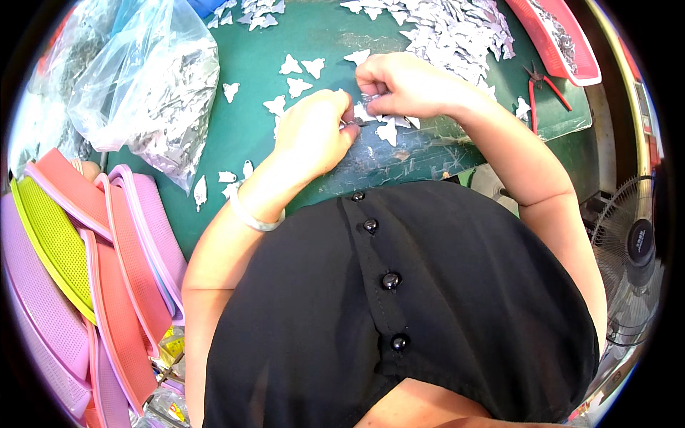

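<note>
My left hand and my right hand meet close together over the near edge of the green table, fingers bent in a pinch. What is in their fingertips is too small and covered to make out. Between and just below the fingers lie small flat silver-white winged pieces, one of them a winged piece beside my right hand. More loose winged pieces lie by my left hand. Beyond my right hand spreads a large heap of silvery pieces.
A clear plastic bag full of similar pieces stands at the left. Stacked pink, purple and green baskets fill the lower left. Red-handled pliers lie by a pink basket at the right. A fan stands beyond my right arm.
</note>
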